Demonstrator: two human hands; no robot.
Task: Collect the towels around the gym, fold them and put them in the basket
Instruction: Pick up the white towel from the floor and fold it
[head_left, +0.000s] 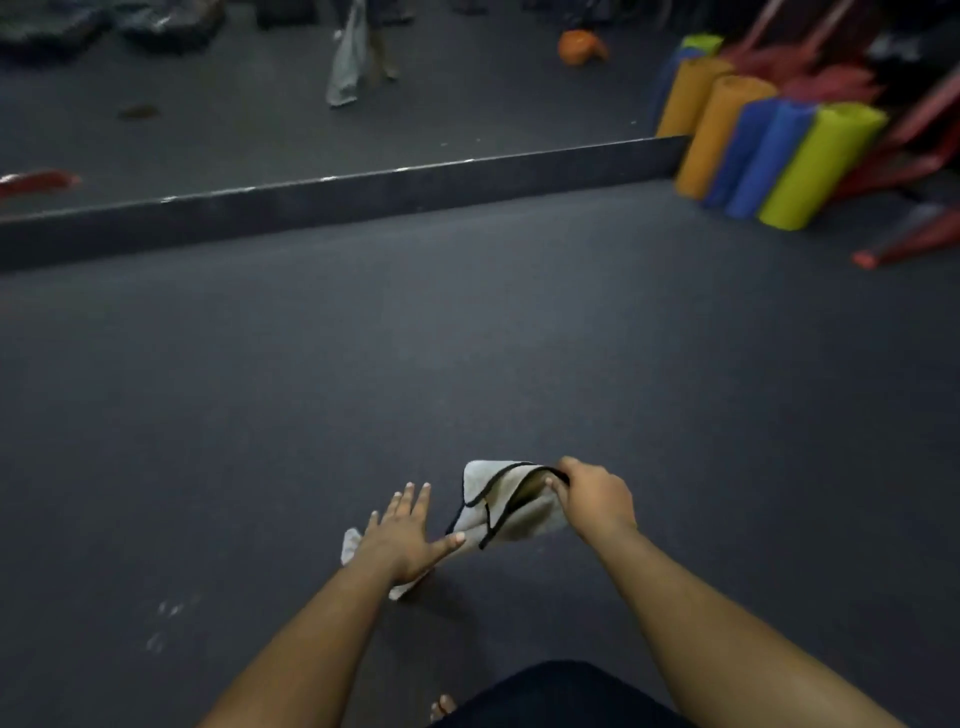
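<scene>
Dark gym flooring (467, 338) stretched ahead of us to a long mirror (311, 104) with a low dark ledge along its foot. Our right fingers (558, 480) were curled and pinched on the black-trimmed edge of a pale towel (511, 512), lifting that corner so the cloth hung half doubled. Our left fingers (410, 501) were straight and spread apart, holding nothing, the palm hovering flat over the towel's lower end, which trailed down toward the floor — whether the left hand (400, 540) actually touched the cloth we could not tell. The right hand (597, 499) sat just beside the left, with the towel bridging between them.

We judged the task to be at an early or middle stage: this towel had been collected and its folding was only begun, with the edges not yet matched. No folded towel was in sight. No basket showed anywhere, so we could not say what, if anything, it held — depositing was still to come. In the mirror hung a pale cloth shape (345, 62), probably the reflection of a towel, though it was too blurred to be sure.

Further out, rolled mats (769, 156) in orange, blue and green stood against the ledge at the right, next to red frames (904, 156). An orange object (582, 47) was reflected in the glass.
</scene>
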